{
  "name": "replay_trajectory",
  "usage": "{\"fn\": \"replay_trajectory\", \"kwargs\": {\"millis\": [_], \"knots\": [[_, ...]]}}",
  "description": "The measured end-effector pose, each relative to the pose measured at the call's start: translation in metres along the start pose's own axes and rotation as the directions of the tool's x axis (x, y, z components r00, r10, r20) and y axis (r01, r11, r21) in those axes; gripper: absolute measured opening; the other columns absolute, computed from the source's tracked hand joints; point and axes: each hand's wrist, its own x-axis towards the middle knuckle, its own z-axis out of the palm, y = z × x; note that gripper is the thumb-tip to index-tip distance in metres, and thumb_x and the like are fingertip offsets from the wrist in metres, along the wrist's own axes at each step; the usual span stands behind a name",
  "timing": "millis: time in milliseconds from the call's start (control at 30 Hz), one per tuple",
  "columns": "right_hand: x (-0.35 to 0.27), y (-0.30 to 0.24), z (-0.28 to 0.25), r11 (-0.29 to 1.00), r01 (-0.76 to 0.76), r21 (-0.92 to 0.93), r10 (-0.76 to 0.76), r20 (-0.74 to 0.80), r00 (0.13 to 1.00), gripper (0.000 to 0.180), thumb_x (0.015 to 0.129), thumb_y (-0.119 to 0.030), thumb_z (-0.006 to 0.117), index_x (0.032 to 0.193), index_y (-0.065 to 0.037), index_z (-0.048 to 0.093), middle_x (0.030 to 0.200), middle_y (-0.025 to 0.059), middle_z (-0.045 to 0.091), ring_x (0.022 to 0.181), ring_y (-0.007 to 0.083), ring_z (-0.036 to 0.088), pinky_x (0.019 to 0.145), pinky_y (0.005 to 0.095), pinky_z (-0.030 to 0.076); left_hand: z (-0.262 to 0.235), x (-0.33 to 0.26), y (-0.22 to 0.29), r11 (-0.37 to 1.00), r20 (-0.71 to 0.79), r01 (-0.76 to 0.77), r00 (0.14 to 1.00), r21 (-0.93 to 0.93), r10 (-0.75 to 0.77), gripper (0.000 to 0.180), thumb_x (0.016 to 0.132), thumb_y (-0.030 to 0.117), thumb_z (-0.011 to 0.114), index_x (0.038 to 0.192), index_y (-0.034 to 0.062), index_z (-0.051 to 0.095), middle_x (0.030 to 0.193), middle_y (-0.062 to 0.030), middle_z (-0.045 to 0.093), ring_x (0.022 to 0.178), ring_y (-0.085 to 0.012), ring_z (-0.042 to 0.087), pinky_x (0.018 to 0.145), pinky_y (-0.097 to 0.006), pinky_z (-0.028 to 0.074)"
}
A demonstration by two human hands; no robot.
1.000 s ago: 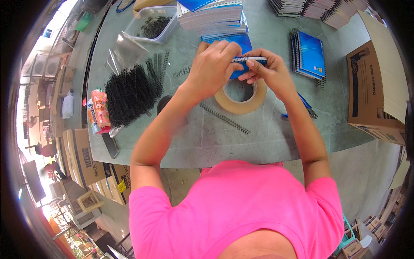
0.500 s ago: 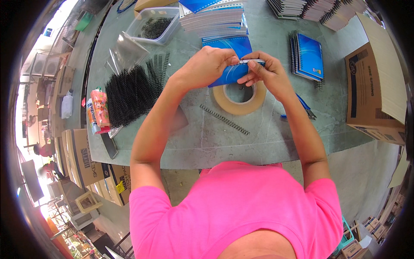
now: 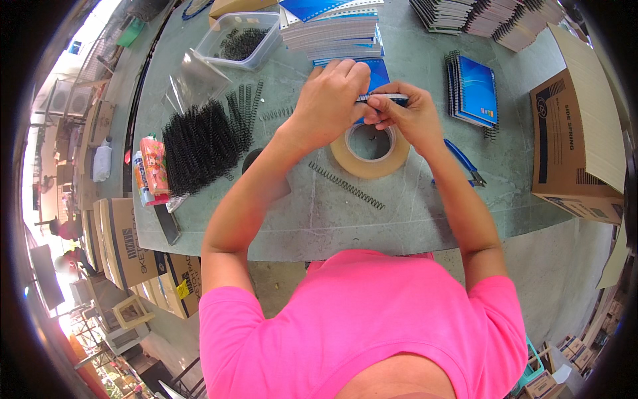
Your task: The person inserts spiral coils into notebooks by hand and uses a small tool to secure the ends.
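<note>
My left hand [image 3: 333, 93] and my right hand [image 3: 407, 110] are close together, both closed on a small blue notebook [image 3: 397, 99] turned almost edge-on. My fingers hide most of it. Beneath them lies a large roll of tan tape [image 3: 364, 167]. Behind my left hand a blue cover [image 3: 379, 72] shows in front of a stack of punched page blocks [image 3: 332, 36]. A black spiral coil [image 3: 276, 114] shows beside my left wrist; whether it touches the notebook I cannot tell. Another loose coil [image 3: 347, 185] lies nearer to me.
Left of my arm lies a heap of black coils [image 3: 199, 146], with a clear plastic tub [image 3: 249, 41] behind it. Cutting pliers [image 3: 466, 163] lie by my right forearm. Bound blue notebooks [image 3: 475, 90] and an open carton [image 3: 575, 133] stand at the right.
The notebook has tipped from showing its blue cover to nearly edge-on. My left hand has turned, its back now upward. A coil beside my left wrist has come into sight.
</note>
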Motion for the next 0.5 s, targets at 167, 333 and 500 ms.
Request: {"fn": "replay_trajectory", "kwargs": {"millis": [167, 333, 500], "knots": [[-0.002, 0.004, 0.005, 0.993, 0.088, 0.078, -0.083, -0.069, 0.994, 0.023, 0.086, -0.009, 0.062, 0.105, 0.002, 0.057, 0.085, 0.012, 0.065, 0.07, 0.017, 0.067, 0.057, 0.0223, 0.054, -0.011, -0.012, -0.009, 0.955, 0.198, -0.006, 0.979, 0.295, -0.055, 0.034, 0.081, 0.031, 0.061, 0.105, 0.0073, 0.057, 0.098, -0.0083, 0.061, 0.089, -0.0297, 0.056, 0.073, -0.042, 0.041], [-0.001, 0.006, 0.005, 0.996, 0.018, 0.091, -0.011, -0.08, 0.997, 0.027, 0.083, -0.011, 0.065, 0.105, 0.002, 0.057, 0.086, 0.0115, 0.065, 0.066, 0.0159, 0.066, 0.055, 0.0217, 0.053, -0.009, -0.009, 0.005, 0.97, -0.008, 0.024, 1.0, 0.24, -0.023, 0.03, 0.08, 0.029, 0.062, 0.102, 0.0088, 0.059, 0.094, -0.0068, 0.06, 0.094, -0.0262, 0.053, 0.077, -0.04, 0.039], [-0.002, 0.007, 0.007, 0.988, 0.081, 0.132, -0.068, -0.097, 0.993, 0.024, 0.085, -0.008, 0.061, 0.107, 0.001, 0.056, 0.086, 0.0116, 0.064, 0.066, 0.0168, 0.067, 0.054, 0.0224, 0.053, -0.011, -0.009, 0.0, 0.94, 0.024, -0.012, 1.0, 0.341, 0.004, 0.028, 0.078, 0.027, 0.064, 0.099, 0.0085, 0.059, 0.093, -0.0073, 0.059, 0.095, -0.0251, 0.052, 0.077, -0.04, 0.037]]}}
